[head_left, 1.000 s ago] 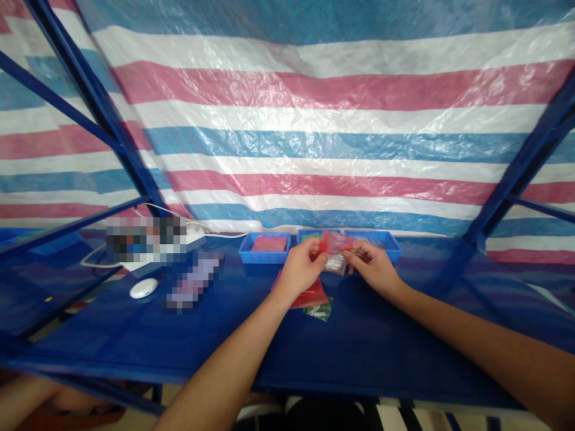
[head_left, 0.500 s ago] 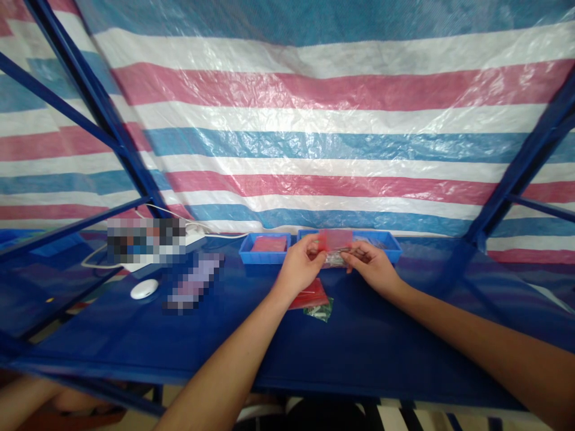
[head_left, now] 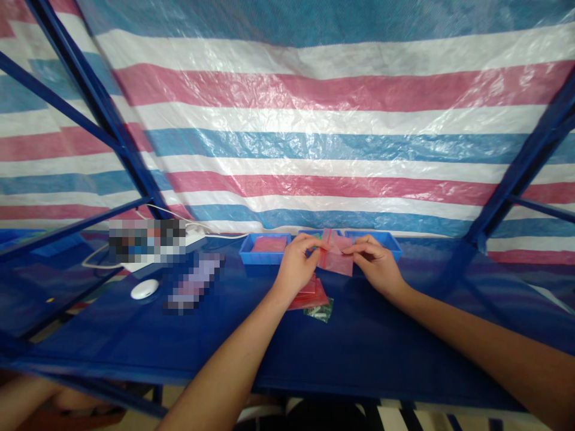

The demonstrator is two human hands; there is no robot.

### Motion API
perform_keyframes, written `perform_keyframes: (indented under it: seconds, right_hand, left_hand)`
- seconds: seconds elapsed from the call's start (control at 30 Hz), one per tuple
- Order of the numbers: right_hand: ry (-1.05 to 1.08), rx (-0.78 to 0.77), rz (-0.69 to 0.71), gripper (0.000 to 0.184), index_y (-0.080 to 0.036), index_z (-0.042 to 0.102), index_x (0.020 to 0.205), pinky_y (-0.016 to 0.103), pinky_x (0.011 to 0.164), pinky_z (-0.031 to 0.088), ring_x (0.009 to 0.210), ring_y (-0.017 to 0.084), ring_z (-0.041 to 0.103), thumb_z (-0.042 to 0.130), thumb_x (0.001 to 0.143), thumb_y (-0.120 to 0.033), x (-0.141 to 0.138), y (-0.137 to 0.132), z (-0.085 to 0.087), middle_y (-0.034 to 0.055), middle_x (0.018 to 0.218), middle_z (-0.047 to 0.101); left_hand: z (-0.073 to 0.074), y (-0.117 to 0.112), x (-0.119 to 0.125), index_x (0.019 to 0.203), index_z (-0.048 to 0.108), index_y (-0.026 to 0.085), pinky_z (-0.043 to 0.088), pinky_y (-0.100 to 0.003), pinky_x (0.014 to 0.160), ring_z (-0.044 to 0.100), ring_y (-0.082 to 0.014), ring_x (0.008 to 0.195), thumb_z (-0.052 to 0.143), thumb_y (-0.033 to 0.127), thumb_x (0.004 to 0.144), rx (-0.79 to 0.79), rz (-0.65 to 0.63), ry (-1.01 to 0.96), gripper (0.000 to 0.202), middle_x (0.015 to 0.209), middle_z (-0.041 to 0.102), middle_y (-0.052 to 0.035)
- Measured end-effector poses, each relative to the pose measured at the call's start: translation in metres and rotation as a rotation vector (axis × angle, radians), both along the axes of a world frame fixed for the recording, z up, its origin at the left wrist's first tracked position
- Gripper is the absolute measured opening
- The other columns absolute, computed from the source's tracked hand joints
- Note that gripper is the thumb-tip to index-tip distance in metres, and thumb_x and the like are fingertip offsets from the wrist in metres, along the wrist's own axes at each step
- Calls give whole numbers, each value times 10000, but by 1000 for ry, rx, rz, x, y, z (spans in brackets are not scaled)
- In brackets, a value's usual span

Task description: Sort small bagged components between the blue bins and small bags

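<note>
A small translucent red zip-lock bag (head_left: 338, 263) hangs tilted between my two hands above the table. My left hand (head_left: 297, 261) pinches the bag's left edge, near the darker red strip. From the other side, my right hand (head_left: 381, 263) pinches it with thumb and forefinger. Below my left hand lies a small pile of red plastic bags (head_left: 317, 294) on the blue table. A green-tinted clear packet (head_left: 320, 312) with pale pieces inside touches the pile's front edge.
Blue trays stand along the back: the left tray (head_left: 260, 258) holds red bags, while the middle tray (head_left: 306, 232) and right tray (head_left: 392, 245) are partly hidden. A white oval object (head_left: 144, 290), a power strip (head_left: 157, 258) and a blurred-out item (head_left: 194, 284) lie left.
The red bag has turned from upright to tilted and sits slightly lower. The silvery contents seen beneath it before no longer show. Both hands have stayed nearly in place.
</note>
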State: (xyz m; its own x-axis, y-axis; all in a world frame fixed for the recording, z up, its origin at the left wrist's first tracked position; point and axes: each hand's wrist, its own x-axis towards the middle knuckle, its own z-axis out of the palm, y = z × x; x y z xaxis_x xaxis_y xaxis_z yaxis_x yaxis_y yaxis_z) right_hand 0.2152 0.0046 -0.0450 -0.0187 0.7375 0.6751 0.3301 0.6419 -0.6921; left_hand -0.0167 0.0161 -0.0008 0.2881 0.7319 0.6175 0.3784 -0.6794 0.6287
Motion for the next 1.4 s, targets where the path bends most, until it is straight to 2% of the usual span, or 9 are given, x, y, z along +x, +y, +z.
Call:
perform_keyframes:
  seconds: [0.1,0.27,0.37,0.63,0.8,0.93,1.07,1.23,1.4]
  right_hand:
    - [26,-42,44,152,-287,807,947,397,821,572,914,231,638,656,936,-302,-2,-1,1,56,954,655]
    - [90,-144,133,231,-297,800,1040,403,758,631,875,226,680,613,969,-411,-6,-2,2,74,1131,675]
    - [122,-185,139,249,-286,792,1059,418,768,644,825,212,688,642,955,-456,-7,-2,1,77,1194,670]
    - [249,-234,144,277,-265,672,967,337,711,590,779,198,674,819,835,-459,-11,2,-5,31,928,721]
    - [340,-220,187,419,-305,594,1102,344,765,587,834,207,702,858,800,-425,-10,5,-7,-2,907,725]
    - [127,-133,102,252,-291,730,1100,433,872,580,956,254,695,768,883,-414,-4,5,-8,61,1054,726]
    - [19,-3,59,143,-306,806,1025,468,1014,518,1141,273,645,699,933,-329,1,4,-5,74,1184,677]
    - [37,-26,-2,167,-303,824,970,405,900,547,1002,228,646,663,929,-291,2,4,-4,60,1077,641]
    - [79,-74,42,169,-294,816,966,396,821,587,1012,250,659,657,926,-336,-1,2,-3,68,1100,674]
  left_hand:
    - [-2,3,-1,1018,784,231,541,-320,918,689,-193,979,536,58,894,-63,-42,17,327,1036,748,-34]
    - [-2,5,0,1058,778,211,489,-353,1065,682,-208,1134,496,118,956,-113,-88,-46,314,1160,758,-48]
    - [-3,6,1,1068,769,201,528,-333,969,694,-221,1093,585,234,964,-139,-71,-72,213,1147,759,-65]
    - [-11,9,4,1067,631,184,546,-278,781,722,-175,833,723,238,875,-238,-119,-221,220,913,756,-37]
    - [-9,7,4,1256,596,212,557,-303,830,727,-176,858,703,164,867,-219,-123,-192,406,962,766,-32]
    - [-3,3,1,1066,749,219,546,-353,963,706,-206,1035,640,124,897,-85,-104,-65,222,1071,754,-52]
    - [0,2,-1,909,808,243,463,-414,1139,642,-219,1205,622,53,864,40,-28,-22,270,1211,694,-53]
    - [-3,6,-3,937,824,264,435,-426,1173,582,-241,1320,615,52,863,20,28,-12,307,1438,597,-43]
    - [-4,7,-3,1019,812,250,538,-379,1010,705,-218,1055,578,84,903,-67,-43,32,310,1112,762,-49]
